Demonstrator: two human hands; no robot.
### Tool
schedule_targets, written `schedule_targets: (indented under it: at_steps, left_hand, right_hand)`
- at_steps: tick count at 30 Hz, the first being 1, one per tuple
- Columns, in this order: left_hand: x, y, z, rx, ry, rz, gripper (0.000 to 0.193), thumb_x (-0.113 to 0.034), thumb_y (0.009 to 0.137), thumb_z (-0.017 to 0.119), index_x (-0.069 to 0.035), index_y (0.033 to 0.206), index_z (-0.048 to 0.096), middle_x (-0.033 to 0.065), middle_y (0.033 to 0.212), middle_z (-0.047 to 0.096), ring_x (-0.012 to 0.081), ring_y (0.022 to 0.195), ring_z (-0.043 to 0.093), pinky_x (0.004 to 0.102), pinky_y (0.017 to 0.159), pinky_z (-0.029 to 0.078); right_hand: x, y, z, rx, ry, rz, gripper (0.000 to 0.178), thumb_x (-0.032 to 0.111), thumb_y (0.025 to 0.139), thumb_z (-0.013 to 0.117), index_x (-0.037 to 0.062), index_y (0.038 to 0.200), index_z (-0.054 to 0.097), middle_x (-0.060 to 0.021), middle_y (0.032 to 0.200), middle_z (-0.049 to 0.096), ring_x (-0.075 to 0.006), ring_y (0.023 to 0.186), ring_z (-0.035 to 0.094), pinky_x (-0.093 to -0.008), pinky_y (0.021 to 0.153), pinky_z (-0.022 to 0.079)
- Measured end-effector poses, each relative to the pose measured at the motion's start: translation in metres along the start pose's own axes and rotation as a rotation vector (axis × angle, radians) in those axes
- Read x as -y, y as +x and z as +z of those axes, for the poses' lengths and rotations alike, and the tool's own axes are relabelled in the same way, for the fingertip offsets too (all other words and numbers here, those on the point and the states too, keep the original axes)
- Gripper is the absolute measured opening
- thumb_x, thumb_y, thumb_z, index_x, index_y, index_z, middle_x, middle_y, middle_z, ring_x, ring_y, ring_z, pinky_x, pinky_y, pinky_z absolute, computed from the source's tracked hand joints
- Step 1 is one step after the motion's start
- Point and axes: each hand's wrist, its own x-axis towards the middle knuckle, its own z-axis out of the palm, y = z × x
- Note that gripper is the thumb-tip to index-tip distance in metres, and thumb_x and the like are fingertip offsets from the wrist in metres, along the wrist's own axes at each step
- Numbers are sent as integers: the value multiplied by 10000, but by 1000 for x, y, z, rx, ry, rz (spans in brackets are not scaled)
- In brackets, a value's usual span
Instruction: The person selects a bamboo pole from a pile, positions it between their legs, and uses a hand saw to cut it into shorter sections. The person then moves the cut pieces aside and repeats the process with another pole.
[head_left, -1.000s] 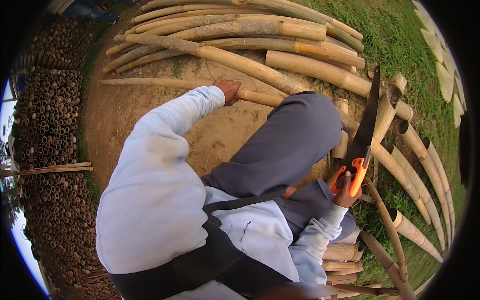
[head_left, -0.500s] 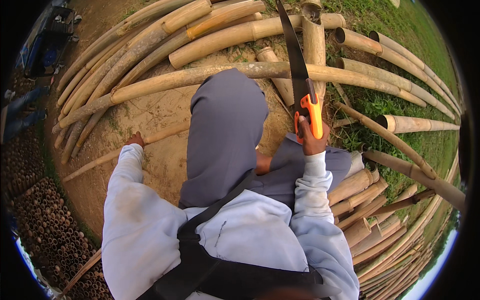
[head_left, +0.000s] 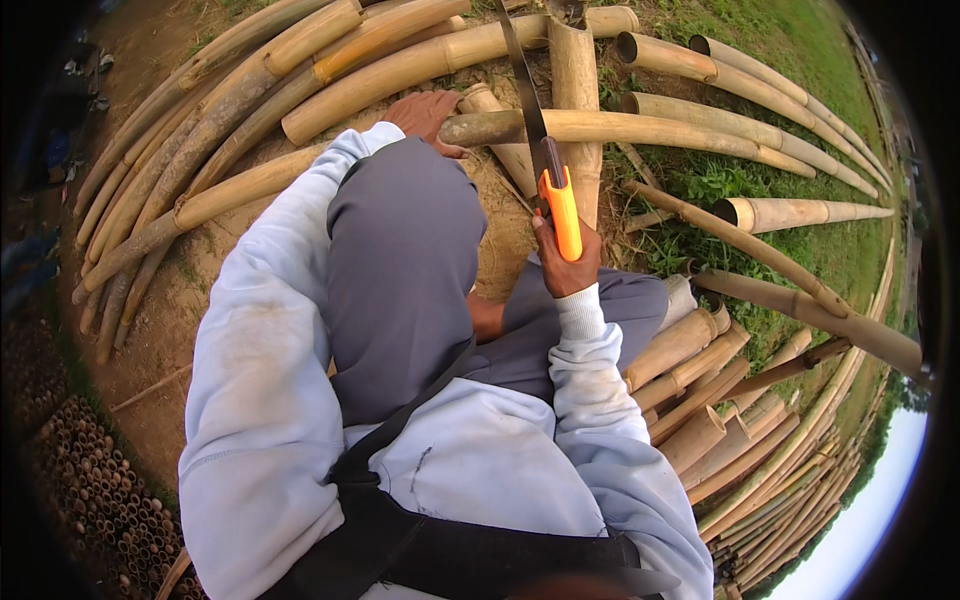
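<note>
My right hand (head_left: 572, 258) is closed round the orange handle (head_left: 565, 215) of a handsaw. The saw's long dark blade (head_left: 526, 85) points away from me, edge-on, and passes above a long bamboo pole (head_left: 650, 128). That pole runs crosswise beyond my raised left knee. Just left of the blade, my left hand (head_left: 425, 118) lies over the same pole, thumb on the near side and fingers over the far side. A thick bamboo piece (head_left: 574, 95) extends away from me under the pole. Another short bamboo piece (head_left: 512, 155) slants beneath it, partly hidden.
Long bamboo poles (head_left: 270, 80) lie piled at the far left. Hollow poles (head_left: 760, 140) rest on grass at the right. Cut bamboo pieces (head_left: 690, 370) are stacked beside my right leg. Bundled bamboo tubes (head_left: 100, 490) stand at the lower left.
My left hand has left the thin stick on the ground at the left and come onto the bamboo pole beyond my knee. The saw, still in my right hand, has turned more edge-on.
</note>
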Motion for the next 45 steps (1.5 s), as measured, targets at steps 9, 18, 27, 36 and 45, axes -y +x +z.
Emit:
schedule_targets:
  at_steps: [9,18,27,36,45]
  left_hand:
    - [-27,39,15,499,77,-357,625,-380,740,785,-19,1215,598,242,1017,728,411,1023,703,511,886,539]
    - [-12,42,3,501,32,-356,623,-351,725,768,-56,1260,643,234,1083,724,415,1081,679,511,961,512]
    - [-17,32,10,282,128,-293,664,-401,799,773,-103,1336,522,217,1013,745,409,980,724,501,897,564]
    - [-17,29,11,365,119,-297,469,-285,831,753,-10,1160,562,235,1014,738,399,983,729,488,883,570]
    - [-15,31,12,297,119,-276,466,-258,856,748,29,1175,566,268,1075,721,390,991,738,490,878,582]
  right_hand:
    - [-3,-1,11,-23,83,18,165,90,939,730,-34,918,624,-39,710,577,-96,663,500,-284,624,457]
    - [-1,15,7,10,106,15,143,67,956,712,-51,1010,652,-24,767,608,-86,695,528,-261,642,461]
    - [3,19,22,2,97,6,150,78,946,724,-43,939,636,-47,721,575,-104,674,515,-286,631,461]
    - [51,-84,-6,-60,-82,50,145,27,922,712,-44,1046,686,-116,780,672,-158,683,653,-285,687,520]
    - [15,-17,9,25,-8,34,149,52,932,722,-44,890,617,-57,659,572,-99,597,472,-290,566,428]
